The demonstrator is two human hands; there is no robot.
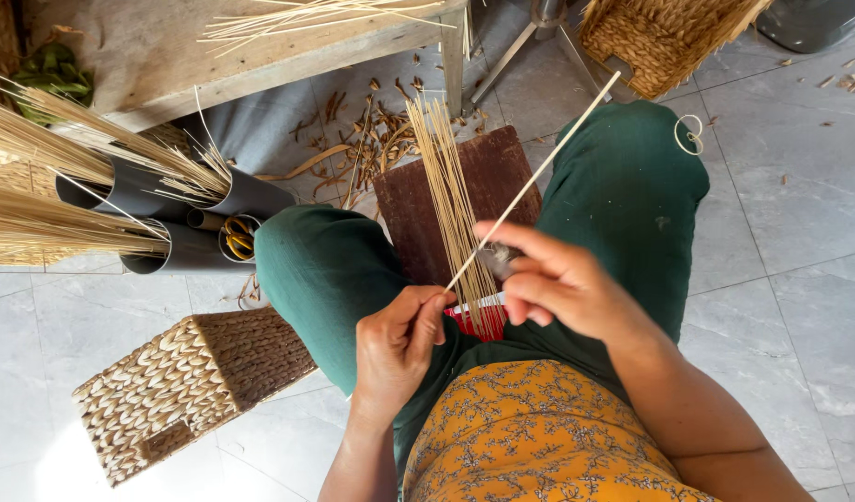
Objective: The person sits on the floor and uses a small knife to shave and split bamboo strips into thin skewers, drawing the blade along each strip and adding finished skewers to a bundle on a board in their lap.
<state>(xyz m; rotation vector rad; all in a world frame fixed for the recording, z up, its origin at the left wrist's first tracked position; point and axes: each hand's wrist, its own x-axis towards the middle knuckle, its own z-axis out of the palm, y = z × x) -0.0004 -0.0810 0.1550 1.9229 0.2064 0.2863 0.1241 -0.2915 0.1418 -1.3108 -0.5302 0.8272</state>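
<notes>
My left hand (397,344) pinches the near end of a long thin pale stick (539,173) that slants up to the right over my green-trousered knee. My right hand (556,282) is curled around a small dark tool (499,257) held against that stick. Under both hands a bundle of thin straw-coloured sticks (453,204) lies along a dark brown wooden board (488,181) between my knees, its near end resting on something red and white (476,316).
A woven basket (181,386) lies on the grey tiled floor at lower left. Dark tubes (181,228) holding bundles of straw and scissors lie to the left. A wooden table (214,56) stands ahead, shavings under it. Another woven basket (660,37) sits at upper right.
</notes>
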